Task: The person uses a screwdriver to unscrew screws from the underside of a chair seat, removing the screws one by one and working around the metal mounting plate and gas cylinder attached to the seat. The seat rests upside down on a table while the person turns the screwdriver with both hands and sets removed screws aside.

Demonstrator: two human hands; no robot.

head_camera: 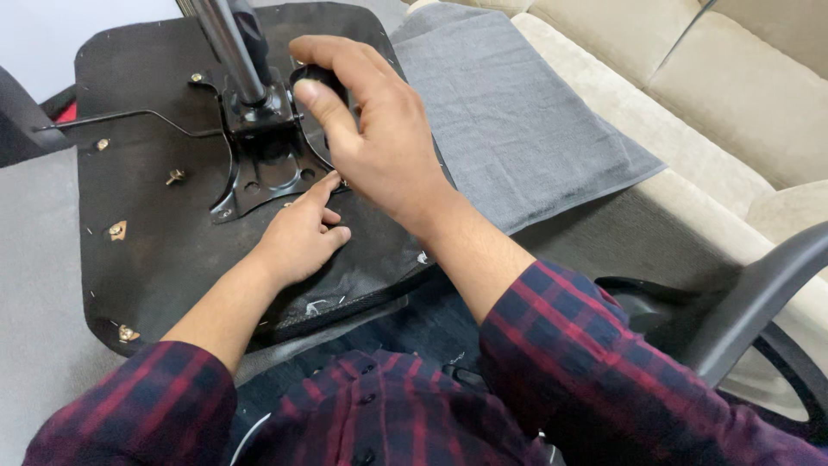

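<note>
An upturned black chair seat lies across my lap, its underside facing up. A black metal mechanism plate is mounted on it, with a chrome gas cylinder rising from it. My right hand is wrapped around a black round knob on the plate's right side. My left hand rests on the seat just below the plate, its forefinger stretched to the plate's lower right corner. A thin black lever rod runs out to the left from the plate.
Several brass fittings dot the seat's left part. A grey towel covers a beige sofa at the right. A black chair armrest curves at the lower right. Grey floor lies at the left.
</note>
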